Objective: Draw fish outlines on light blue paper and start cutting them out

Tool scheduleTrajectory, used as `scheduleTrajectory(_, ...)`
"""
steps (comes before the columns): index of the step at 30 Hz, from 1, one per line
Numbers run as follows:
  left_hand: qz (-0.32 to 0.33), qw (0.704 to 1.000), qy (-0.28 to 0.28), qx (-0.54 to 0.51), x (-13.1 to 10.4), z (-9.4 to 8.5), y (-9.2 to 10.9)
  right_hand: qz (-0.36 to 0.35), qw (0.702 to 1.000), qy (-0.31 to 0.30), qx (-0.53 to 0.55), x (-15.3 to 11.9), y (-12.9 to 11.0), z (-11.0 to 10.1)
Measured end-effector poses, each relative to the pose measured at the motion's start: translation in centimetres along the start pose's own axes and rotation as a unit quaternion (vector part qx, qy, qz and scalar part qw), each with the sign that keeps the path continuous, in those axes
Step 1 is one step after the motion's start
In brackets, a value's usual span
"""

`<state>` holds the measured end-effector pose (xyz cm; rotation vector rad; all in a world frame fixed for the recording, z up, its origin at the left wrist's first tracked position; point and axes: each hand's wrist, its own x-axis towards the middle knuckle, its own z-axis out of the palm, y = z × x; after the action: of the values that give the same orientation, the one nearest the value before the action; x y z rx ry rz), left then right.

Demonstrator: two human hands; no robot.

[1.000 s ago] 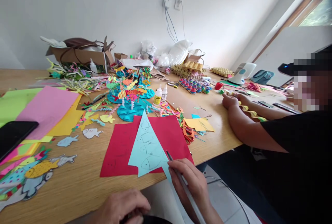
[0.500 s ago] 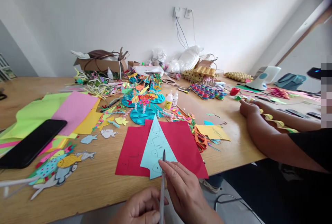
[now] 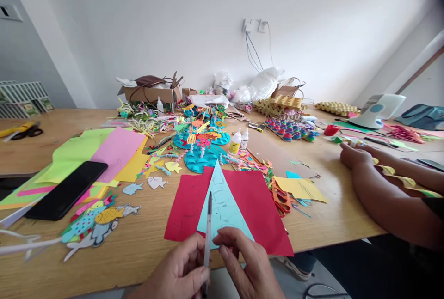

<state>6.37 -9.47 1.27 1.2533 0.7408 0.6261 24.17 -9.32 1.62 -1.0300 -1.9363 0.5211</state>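
A pen (image 3: pixel 208 225) with a clear barrel and dark tip stands nearly upright in my left hand (image 3: pixel 182 266), pinched between thumb and fingers at the table's front edge. Just to its right is my right hand (image 3: pixel 248 262), its fingers bent and apart with nothing between them. Its fingertips are over the lower edge of a light blue paper triangle (image 3: pixel 227 211), which bears pencil-like fish outlines. The triangle lies on a red sheet (image 3: pixel 255 202) that also carries faint drawn lines. The pen's tip overlaps the triangle's left side in view.
On the left lie a black phone (image 3: pixel 69 190), coloured paper (image 3: pixel 74 151) and cut-out fish (image 3: pixel 109 216). Glue bottles (image 3: pixel 235 143) stand behind the red sheet, beside blue egg-tray pieces (image 3: pixel 197 160). Orange scissors (image 3: pixel 281 199) lie at its right. Another person's arms (image 3: pixel 369 188) rest on the right.
My right hand has come away from the pen and its fingers have parted. The pen stays in my left hand. The view has swung left, so everything appears further right.
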Motion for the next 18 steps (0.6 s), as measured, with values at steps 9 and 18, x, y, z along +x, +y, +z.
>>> scheduleTrajectory(9, 0.033, 0.987, 0.034, 0.152, 1.7, -0.9, 1.5, 0.086, 0.988, -0.059, 0.112, 1.9, 0.0, 1.1)
scheduleTrajectory(18, 0.045, 0.985, 0.142, 0.082, 1.8, -3.3, 1.3, 0.033, 0.999, -0.026, 0.025, 2.1, 1.3, 0.7)
